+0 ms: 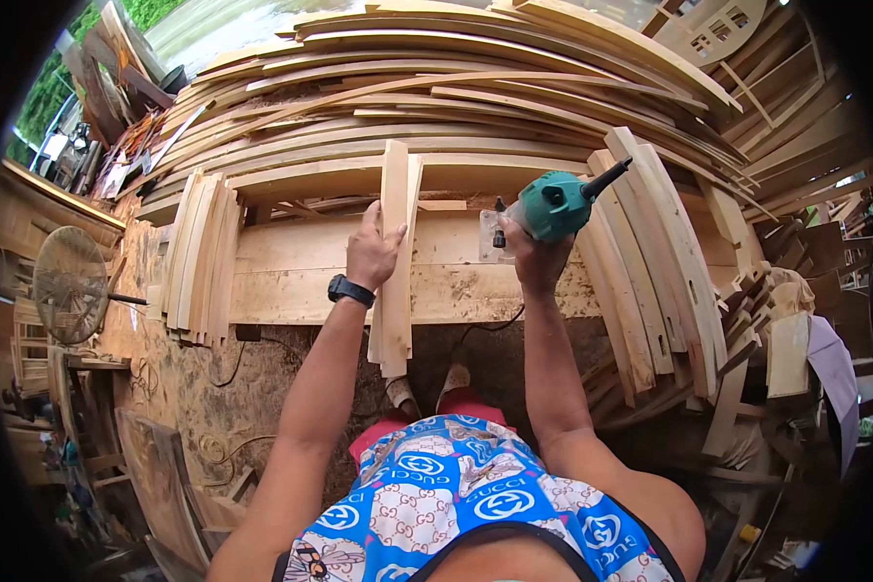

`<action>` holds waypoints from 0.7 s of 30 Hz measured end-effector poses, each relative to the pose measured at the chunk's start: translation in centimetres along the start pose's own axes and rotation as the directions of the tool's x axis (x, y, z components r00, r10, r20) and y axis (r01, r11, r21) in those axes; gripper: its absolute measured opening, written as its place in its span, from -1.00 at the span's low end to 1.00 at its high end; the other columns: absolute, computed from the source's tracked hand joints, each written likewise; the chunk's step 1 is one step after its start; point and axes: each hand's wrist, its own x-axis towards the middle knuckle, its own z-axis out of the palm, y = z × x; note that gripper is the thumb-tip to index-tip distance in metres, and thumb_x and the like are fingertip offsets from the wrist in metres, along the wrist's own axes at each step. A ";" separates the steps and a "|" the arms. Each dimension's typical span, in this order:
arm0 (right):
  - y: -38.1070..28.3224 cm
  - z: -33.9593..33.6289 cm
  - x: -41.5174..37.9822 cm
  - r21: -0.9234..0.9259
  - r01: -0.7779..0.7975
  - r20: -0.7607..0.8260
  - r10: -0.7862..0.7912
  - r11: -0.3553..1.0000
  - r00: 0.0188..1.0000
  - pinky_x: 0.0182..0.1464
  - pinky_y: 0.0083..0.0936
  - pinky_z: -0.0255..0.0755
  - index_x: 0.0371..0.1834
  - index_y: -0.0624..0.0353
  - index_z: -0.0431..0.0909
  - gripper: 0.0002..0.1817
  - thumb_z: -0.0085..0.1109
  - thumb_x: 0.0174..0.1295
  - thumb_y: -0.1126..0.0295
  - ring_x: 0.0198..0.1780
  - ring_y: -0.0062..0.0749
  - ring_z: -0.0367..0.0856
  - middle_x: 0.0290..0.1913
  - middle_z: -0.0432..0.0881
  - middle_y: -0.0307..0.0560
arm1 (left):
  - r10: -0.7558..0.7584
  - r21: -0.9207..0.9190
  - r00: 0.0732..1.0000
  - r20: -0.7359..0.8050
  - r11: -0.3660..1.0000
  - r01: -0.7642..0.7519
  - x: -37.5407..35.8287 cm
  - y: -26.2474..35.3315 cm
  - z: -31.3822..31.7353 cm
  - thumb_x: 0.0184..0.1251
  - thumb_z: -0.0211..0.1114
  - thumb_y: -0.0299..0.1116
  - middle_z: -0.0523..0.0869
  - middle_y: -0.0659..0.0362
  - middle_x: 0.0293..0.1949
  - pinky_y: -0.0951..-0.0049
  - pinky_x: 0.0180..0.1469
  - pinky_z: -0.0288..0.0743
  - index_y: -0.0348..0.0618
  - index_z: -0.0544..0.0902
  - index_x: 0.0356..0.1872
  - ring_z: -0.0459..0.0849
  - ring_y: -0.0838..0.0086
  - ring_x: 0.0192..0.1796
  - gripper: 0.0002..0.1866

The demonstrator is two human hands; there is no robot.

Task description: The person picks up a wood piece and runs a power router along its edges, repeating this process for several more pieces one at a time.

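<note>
My left hand (373, 254) is closed on a pale wooden strip (395, 189), its thumb on the right face and fingers at the left edge. Another strip (414, 209) lies right against it, and both cross the workbench plank (475, 286), their near ends jutting past its front edge. A green trim router (556, 206) with a clear base is gripped in my right hand (538, 260), to the right of the strips and apart from them. The router lies tilted, its black cord end pointing up and right and its base facing left. The fingers of my right hand are partly hidden beneath it.
Stacked wooden strips stand at the bench's left (202, 257) and right (650, 262) ends. Behind it lies a large pile of long curved boards (407, 102). A round fan (71, 284) is at far left. A black cord (490, 328) hangs at the bench's front edge.
</note>
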 end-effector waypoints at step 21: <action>-2.5 2.6 -12.8 0.091 -0.264 0.201 0.241 0.960 0.949 0.04 -0.42 0.61 0.10 0.26 0.56 -0.43 0.54 -0.06 0.56 -0.06 -0.42 0.70 -0.03 0.69 -0.11 | 0.144 0.247 0.981 0.131 0.953 -0.173 5.7 -4.1 1.6 0.40 0.29 0.16 0.53 -0.28 0.31 0.13 0.42 0.39 -0.22 0.23 0.57 0.54 -0.09 0.34 -0.10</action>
